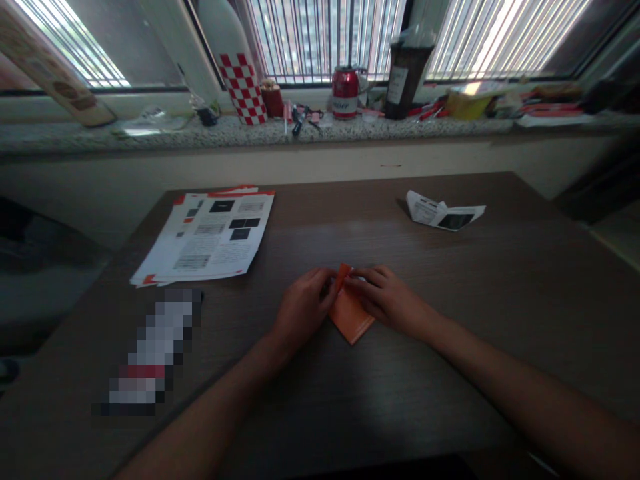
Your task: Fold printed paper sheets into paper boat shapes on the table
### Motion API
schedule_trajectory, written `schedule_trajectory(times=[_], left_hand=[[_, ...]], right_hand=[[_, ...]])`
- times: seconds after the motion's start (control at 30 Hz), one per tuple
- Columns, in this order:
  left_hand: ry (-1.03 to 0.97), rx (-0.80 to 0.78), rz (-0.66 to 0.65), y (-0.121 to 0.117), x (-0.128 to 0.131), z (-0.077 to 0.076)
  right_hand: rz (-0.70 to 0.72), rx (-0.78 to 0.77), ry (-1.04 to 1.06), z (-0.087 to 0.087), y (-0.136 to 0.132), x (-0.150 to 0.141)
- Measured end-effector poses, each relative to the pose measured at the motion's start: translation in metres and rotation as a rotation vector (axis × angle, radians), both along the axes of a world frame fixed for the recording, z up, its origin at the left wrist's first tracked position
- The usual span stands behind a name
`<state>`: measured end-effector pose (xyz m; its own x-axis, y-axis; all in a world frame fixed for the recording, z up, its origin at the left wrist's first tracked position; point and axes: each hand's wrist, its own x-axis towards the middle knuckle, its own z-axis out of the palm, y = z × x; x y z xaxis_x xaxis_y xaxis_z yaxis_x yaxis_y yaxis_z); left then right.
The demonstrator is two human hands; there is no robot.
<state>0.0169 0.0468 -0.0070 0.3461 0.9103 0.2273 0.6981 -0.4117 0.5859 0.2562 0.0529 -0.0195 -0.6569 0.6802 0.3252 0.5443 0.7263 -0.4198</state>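
Note:
A folded orange sheet of paper (352, 319) lies on the dark wooden table (320, 413), one corner pointing toward me. My left hand (306, 301) pinches its far left edge, where a narrow flap stands up. From the other side my right hand (389, 297) grips the upper right part, fingers bent over the paper. The fingertips of both hands nearly meet at the top, and they hide part of the folds. Beyond my right hand sits a folded white paper boat (443, 215) with dark print.
Printed sheets (215, 233) are stacked at the table's far left. Nearer me lies a pixelated, phone-like object (153, 350). Along the granite windowsill (200, 137) stand a red can mug (345, 93), a dark cup (406, 77), a checkered bottle-shaped container (244, 87) and assorted small items.

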Motion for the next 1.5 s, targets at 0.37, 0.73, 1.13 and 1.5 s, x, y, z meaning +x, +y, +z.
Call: schedule_trajectory(times=[0.37,0.73,1.13,1.5], left_hand=[[-0.014,-0.005,-0.034,-0.001,0.001,0.004],[0.014,0.026,-0.112,-0.002,-0.003,0.001],[0.165,0.127,-0.265,-0.001,-0.012,-0.010],[0.194,0.095,-0.291,-0.001,-0.017,-0.005]], right_hand=[[-0.017,-0.080,0.089,0.003,-0.001,0.005],[-0.018,-0.173,0.180,0.008,0.003,0.014],[-0.036,0.015,-0.003,0.006,0.005,0.015],[-0.061,0.027,-0.105,0.007,0.004,0.014]])
